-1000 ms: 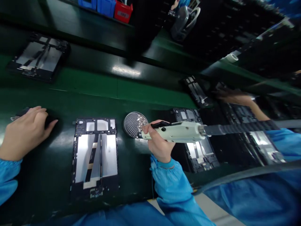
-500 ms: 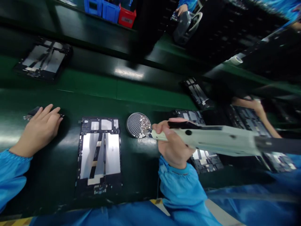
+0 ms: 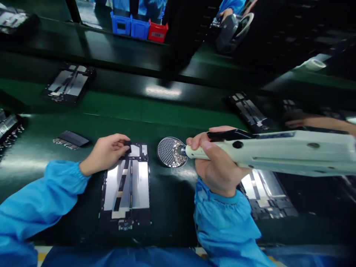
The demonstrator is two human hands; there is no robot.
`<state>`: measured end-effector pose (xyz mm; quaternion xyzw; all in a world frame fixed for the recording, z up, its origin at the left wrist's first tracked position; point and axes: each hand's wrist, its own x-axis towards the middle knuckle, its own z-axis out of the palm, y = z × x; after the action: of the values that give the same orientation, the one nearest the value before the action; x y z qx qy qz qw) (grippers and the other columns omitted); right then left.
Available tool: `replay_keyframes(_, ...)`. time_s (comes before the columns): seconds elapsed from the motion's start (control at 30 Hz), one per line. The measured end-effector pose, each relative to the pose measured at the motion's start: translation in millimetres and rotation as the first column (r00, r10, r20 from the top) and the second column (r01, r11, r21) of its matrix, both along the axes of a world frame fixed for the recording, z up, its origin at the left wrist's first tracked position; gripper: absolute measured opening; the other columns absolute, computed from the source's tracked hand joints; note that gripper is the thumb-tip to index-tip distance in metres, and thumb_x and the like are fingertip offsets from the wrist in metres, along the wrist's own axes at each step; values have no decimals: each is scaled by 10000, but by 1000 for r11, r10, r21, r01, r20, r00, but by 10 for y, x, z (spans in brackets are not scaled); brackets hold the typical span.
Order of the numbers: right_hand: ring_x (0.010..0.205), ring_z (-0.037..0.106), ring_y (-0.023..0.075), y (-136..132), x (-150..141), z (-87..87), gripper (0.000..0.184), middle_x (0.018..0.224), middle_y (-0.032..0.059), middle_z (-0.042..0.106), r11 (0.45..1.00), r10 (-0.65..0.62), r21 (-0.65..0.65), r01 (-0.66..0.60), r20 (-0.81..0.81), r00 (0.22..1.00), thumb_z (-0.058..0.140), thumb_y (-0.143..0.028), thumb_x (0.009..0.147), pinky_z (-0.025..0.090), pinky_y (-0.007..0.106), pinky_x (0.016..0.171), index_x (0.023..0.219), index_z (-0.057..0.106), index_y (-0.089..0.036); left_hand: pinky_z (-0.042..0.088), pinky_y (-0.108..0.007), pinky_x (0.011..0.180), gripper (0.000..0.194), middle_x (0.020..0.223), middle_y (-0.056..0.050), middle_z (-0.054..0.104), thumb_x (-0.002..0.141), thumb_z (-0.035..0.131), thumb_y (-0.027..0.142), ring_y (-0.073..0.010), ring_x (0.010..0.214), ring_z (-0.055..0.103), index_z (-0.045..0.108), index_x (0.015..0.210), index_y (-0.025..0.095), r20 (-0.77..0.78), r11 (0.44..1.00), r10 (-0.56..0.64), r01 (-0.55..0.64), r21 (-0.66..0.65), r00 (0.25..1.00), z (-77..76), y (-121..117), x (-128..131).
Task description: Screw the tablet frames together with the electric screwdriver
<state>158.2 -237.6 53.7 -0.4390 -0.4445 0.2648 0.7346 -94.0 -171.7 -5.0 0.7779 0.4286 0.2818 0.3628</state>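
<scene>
An opened flat device (image 3: 140, 185), its pale inner panels crossed by dark ribbon strips, lies on a dark green table (image 3: 169, 207) directly before a worker in blue sleeves. The worker's left hand (image 3: 105, 154) is at the device's far left corner, thumb and fingers drawn together; whether they grip a small dark part cannot be told. The right hand (image 3: 218, 163) is wrapped around a pale green power screwdriver (image 3: 280, 152), held nearly level, its tip over the right side of a round metal dish (image 3: 164, 150). Small shiny screws (image 3: 178, 159) crowd that side of the dish, while the left side shows a bare grid of holes. A dark block with metal prongs (image 3: 73, 139) rests to the left of the device. Similar devices lie farther off, one toward the left (image 3: 69, 83), another toward the right (image 3: 249, 111). Across the way, two blue bins (image 3: 139, 29) stand beside a red bin (image 3: 158, 32), their contents hard to make out. A co-worker's hand (image 3: 317, 121), blurred, reaches in at the right.
</scene>
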Motion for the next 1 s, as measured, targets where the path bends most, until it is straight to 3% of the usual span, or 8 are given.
replay_keyframes(0.07,564,585,148,-5,16,5,185,590,-53,559,1000,4,1,-4,-6,1000,668,-158,741,527,366,628,909,609,-206,602,-246,628,207,832,-33,723,877,639,275,-137,671,691,687,1037,154,-40,997,-62,64,43,997,-99,80,223)
replay_keyframes(0.2,567,585,148,7,29,16,188,602,-54,569,1000,-6,-9,6,2,1000,670,-156,739,521,367,624,905,612,-222,606,-252,714,126,1057,-75,742,846,628,156,-128,766,702,710,942,152,-108,971,-163,179,160,981,-283,180,488)
replay_keyframes(0.37,578,598,150,25,32,5,206,614,-57,580,1000,-9,-26,9,35,999,659,-144,736,525,360,609,915,611,-232,591,-339,913,153,1094,-91,755,932,583,173,-190,1014,710,734,928,154,-201,903,-288,335,268,936,-375,226,529)
replay_keyframes(0.57,573,598,146,44,24,-31,192,609,-55,586,997,-22,-68,25,51,998,668,-157,734,538,359,604,903,608,-227,546,-396,942,262,1217,-101,726,1021,496,268,-213,1049,657,732,1033,156,-322,831,-380,473,293,867,-362,146,495)
replay_keyframes(0.7,590,596,151,45,28,-104,198,627,-46,599,998,16,-67,-13,40,999,678,-152,769,541,366,629,942,625,-231,469,-513,993,393,1424,-121,614,1018,516,369,-323,1166,577,660,1297,133,-499,751,-348,555,359,794,-282,85,371)
replay_keyframes(0.8,630,620,156,39,32,-190,205,675,-36,621,994,69,-84,-64,54,996,683,-146,826,548,365,650,1006,648,-238,479,-489,928,533,1495,-125,549,1017,489,463,-339,1137,572,583,1412,118,-648,679,-275,621,392,710,-276,54,287)
replay_keyframes(0.9,696,649,162,42,33,-284,225,739,-23,647,993,92,-82,-84,102,990,683,-145,861,558,367,688,1059,659,-249,483,-475,943,568,1522,-131,518,1010,489,499,-337,1151,579,561,1440,136,-667,663,-244,623,415,704,-309,30,263)
replay_keyframes(1.0,769,673,171,50,33,-364,238,834,-2,680,994,74,-93,-60,146,987,689,-143,867,565,372,730,1076,661,-254,492,-493,953,571,1511,-194,507,992,526,525,-361,1176,596,552,1453,189,-669,694,-158,564,448,726,-329,-15,273)
